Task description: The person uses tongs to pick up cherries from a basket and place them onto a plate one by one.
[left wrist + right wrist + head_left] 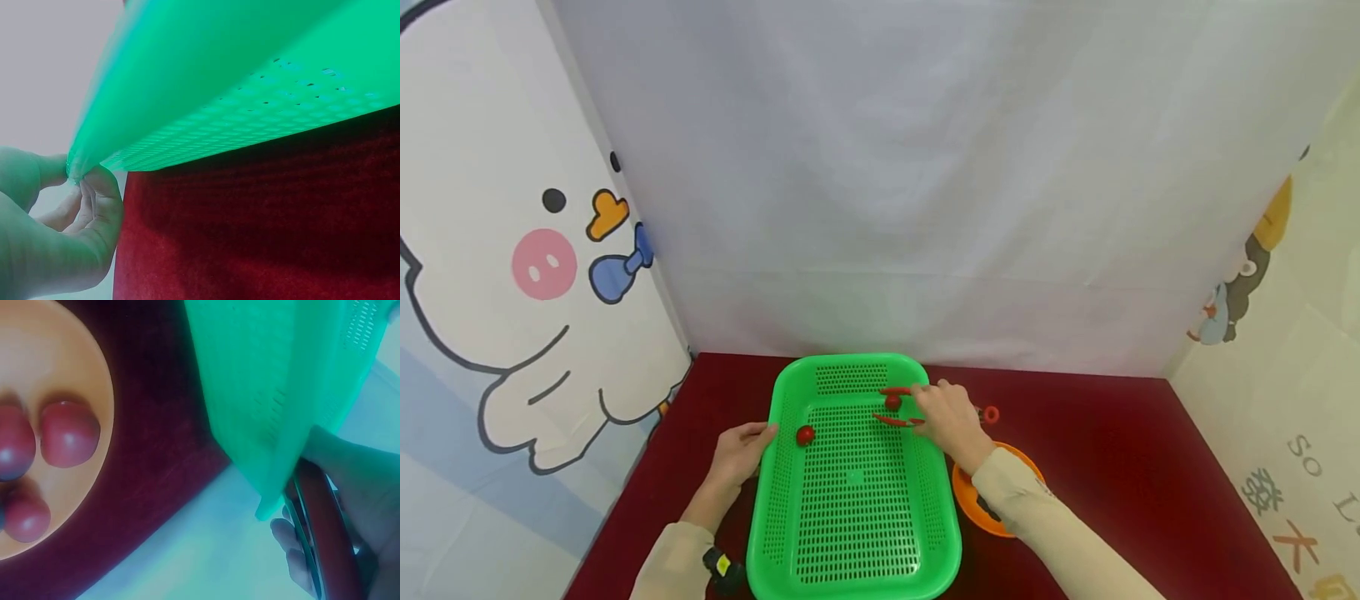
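My left hand (pixel 742 452) pinches the left rim of a green perforated plastic basket (pixel 855 517), thumb and fingers on either side of the rim (pixel 78 164). Over the basket's right edge, my right hand (pixel 951 419) grips red and metal tongs (pixel 328 528). Their two red arms (pixel 895 422) reach into the basket, spread apart. One small red tomato (pixel 892 402) lies between these arms; whether they touch it I cannot tell. Another small tomato (pixel 806 435) sits near the left wall. A red ring (pixel 991 414) shows at the tongs' rear end.
Right of the basket, partly under my right forearm, is an orange plate (pixel 964 498). Several red tomatoes (pixel 70 434) lie on it in the right wrist view. A dark red cloth (pixel 1105 467) covers the table. Behind it hangs a pale curtain (pixel 940 208).
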Available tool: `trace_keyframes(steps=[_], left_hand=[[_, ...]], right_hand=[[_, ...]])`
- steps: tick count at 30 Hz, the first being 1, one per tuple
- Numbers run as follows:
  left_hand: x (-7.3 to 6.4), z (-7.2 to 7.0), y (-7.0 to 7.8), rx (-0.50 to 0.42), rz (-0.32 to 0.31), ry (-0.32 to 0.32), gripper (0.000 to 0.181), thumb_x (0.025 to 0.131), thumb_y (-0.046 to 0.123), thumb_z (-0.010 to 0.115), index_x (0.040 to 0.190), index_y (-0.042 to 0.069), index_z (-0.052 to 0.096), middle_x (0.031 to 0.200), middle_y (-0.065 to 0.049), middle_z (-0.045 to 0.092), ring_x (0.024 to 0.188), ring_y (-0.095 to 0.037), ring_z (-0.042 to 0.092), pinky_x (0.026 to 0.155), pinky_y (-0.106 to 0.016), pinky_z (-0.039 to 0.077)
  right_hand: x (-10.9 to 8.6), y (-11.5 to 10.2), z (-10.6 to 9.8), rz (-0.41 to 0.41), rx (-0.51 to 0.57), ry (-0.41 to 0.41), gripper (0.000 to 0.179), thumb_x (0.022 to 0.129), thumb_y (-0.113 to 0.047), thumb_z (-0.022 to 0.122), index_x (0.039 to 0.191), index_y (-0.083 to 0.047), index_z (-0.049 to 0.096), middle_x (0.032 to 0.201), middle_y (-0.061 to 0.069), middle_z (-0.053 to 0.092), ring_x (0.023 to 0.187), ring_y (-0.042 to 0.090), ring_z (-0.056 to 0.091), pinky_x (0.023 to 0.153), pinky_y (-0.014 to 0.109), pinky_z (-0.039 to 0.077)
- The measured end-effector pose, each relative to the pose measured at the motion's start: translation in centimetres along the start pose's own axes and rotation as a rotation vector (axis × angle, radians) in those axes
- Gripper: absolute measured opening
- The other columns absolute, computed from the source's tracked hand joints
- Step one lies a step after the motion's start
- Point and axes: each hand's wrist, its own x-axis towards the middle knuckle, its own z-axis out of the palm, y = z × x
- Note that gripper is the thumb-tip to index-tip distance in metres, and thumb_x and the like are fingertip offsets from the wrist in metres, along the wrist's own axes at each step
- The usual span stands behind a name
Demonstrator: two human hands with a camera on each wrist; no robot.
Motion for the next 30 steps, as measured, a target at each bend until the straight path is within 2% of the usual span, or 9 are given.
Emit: trace_keyframes(steps=[8, 14, 18, 21, 25, 30], left_hand=[[0.0, 0.0, -0.1, 0.014, 0.004, 0.001, 0.053, 0.107, 0.029, 0.058, 0.144, -0.008, 0.051, 0.139, -0.031, 0.057, 0.105, -0.025, 0.064, 0.074, -0.031, 0.054], [0.0, -0.1, -0.1, 0.01, 0.009, -0.003, 0.053, 0.107, 0.029, 0.058, 0.144, -0.008, 0.051, 0.138, -0.03, 0.058, 0.102, -0.021, 0.066, 0.075, -0.032, 0.055], [0.0, -0.2, -0.1, 0.01, 0.01, -0.002, 0.053, 0.107, 0.029, 0.058, 0.145, -0.008, 0.051, 0.138, -0.031, 0.057, 0.106, -0.026, 0.065, 0.077, -0.033, 0.056], [0.0, -0.2, -0.1, 0.014, 0.008, -0.001, 0.054, 0.107, 0.029, 0.058, 0.145, -0.008, 0.05, 0.139, -0.031, 0.056, 0.111, -0.031, 0.064, 0.078, -0.034, 0.056], [0.0, -0.2, -0.1, 0.01, 0.007, -0.005, 0.055, 0.108, 0.03, 0.057, 0.146, -0.008, 0.049, 0.141, -0.031, 0.055, 0.115, -0.034, 0.062, 0.078, -0.034, 0.055], [-0.1, -0.2, 0.0, 0.002, 0.011, -0.006, 0.055, 0.107, 0.029, 0.058, 0.145, -0.009, 0.049, 0.14, -0.032, 0.055, 0.112, -0.033, 0.063, 0.076, -0.033, 0.055]], right_hand=[[0.7, -1.0, 0.4, -0.011, -0.141, -0.029, 0.059, 0.073, -0.046, 0.093, 0.114, -0.009, 0.072, 0.084, 0.002, 0.071, 0.069, 0.021, 0.057, 0.055, 0.028, 0.05], [1.3, -1.5, 0.3, -0.001, -0.218, -0.072, 0.064, 0.078, -0.047, 0.089, 0.124, -0.007, 0.07, 0.089, 0.004, 0.073, 0.076, 0.024, 0.062, 0.06, 0.031, 0.053], [1.5, -1.7, 0.4, 0.001, -0.216, -0.038, 0.046, 0.079, -0.04, 0.091, 0.105, -0.007, 0.072, 0.078, 0.004, 0.068, 0.071, 0.024, 0.06, 0.059, 0.031, 0.053], [1.6, -1.8, 0.4, 0.007, -0.214, -0.031, 0.035, 0.081, -0.033, 0.09, 0.092, -0.008, 0.068, 0.071, 0.004, 0.063, 0.068, 0.023, 0.058, 0.057, 0.03, 0.051], [1.6, -1.7, 0.3, 0.01, -0.219, -0.035, 0.031, 0.084, -0.03, 0.088, 0.09, -0.008, 0.068, 0.07, 0.004, 0.062, 0.067, 0.022, 0.057, 0.057, 0.03, 0.051], [1.3, -1.6, 0.4, -0.004, -0.211, -0.027, 0.038, 0.081, -0.036, 0.09, 0.097, -0.008, 0.071, 0.073, 0.004, 0.064, 0.069, 0.023, 0.059, 0.057, 0.03, 0.051]])
